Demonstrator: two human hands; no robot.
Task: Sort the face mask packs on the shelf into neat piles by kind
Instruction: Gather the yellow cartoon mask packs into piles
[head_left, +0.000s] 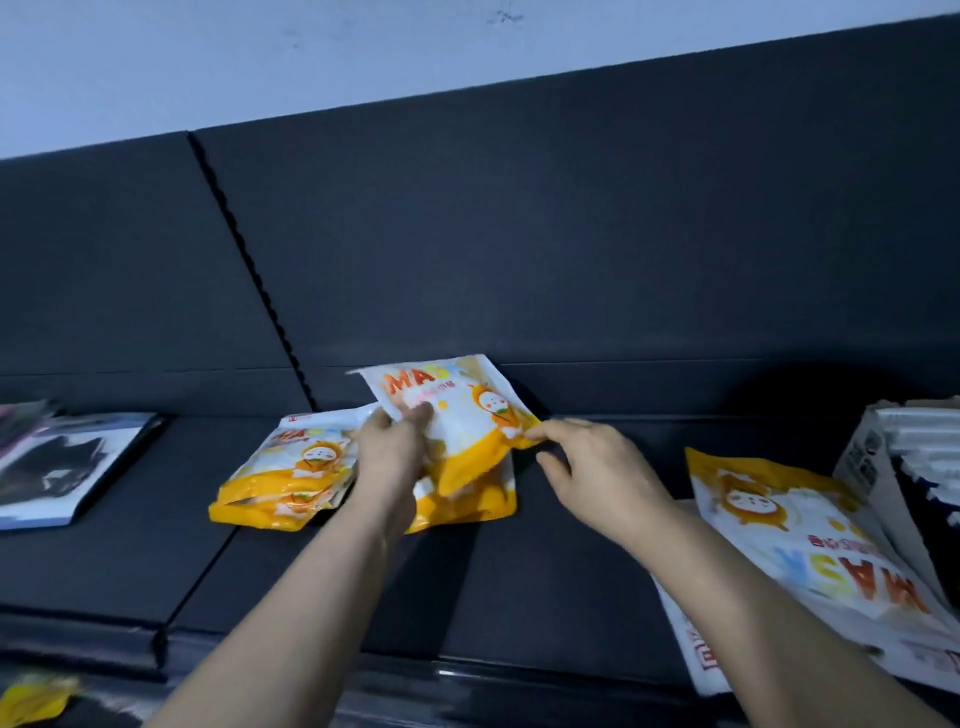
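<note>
On the dark shelf (519, 571), a white and orange mask pack (467, 410) is tilted up at the middle back. My left hand (392, 447) is shut on its left edge and my right hand (587, 467) pinches its right corner. Under it lies another orange pack (467, 504). A pile of the same orange packs (283, 478) lies just left of my left hand. Another orange pack (800, 530) lies upside down on a pile at the right. Black and white packs (57, 467) lie at the far left.
A cardboard box (872, 457) with dark and white packs stands at the far right. The shelf's dark back panel (571, 234) rises behind everything. An orange pack corner (31, 701) shows at the bottom left, below the shelf edge.
</note>
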